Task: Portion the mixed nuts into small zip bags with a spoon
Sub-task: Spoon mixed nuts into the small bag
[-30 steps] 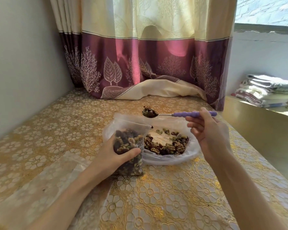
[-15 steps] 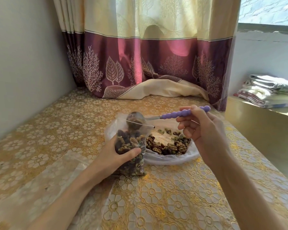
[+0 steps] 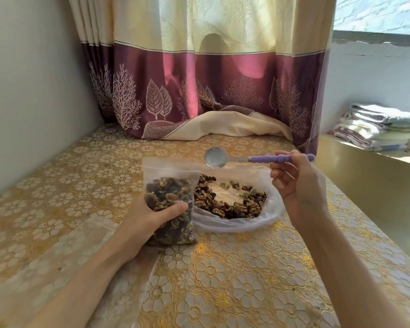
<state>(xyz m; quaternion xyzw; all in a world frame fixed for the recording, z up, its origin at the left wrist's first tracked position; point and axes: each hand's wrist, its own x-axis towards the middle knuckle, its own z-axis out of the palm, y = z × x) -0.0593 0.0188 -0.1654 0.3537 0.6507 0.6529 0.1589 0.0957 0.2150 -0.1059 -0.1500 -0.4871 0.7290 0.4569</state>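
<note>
Mixed nuts (image 3: 232, 204), walnut halves with dark and green pieces, lie in a ring inside a wide clear plastic bag (image 3: 237, 223) on the gold floral surface (image 3: 223, 280). Just left of it stands a small zip bag (image 3: 169, 202), upright, open at the top and packed nearly full with the same mix. The left hand (image 3: 149, 221) grips it, thumb curled across its front. The right hand (image 3: 298, 185) pinches the purple handle of a spoon (image 3: 246, 159) between its fingers, the bowl empty above the bags.
</note>
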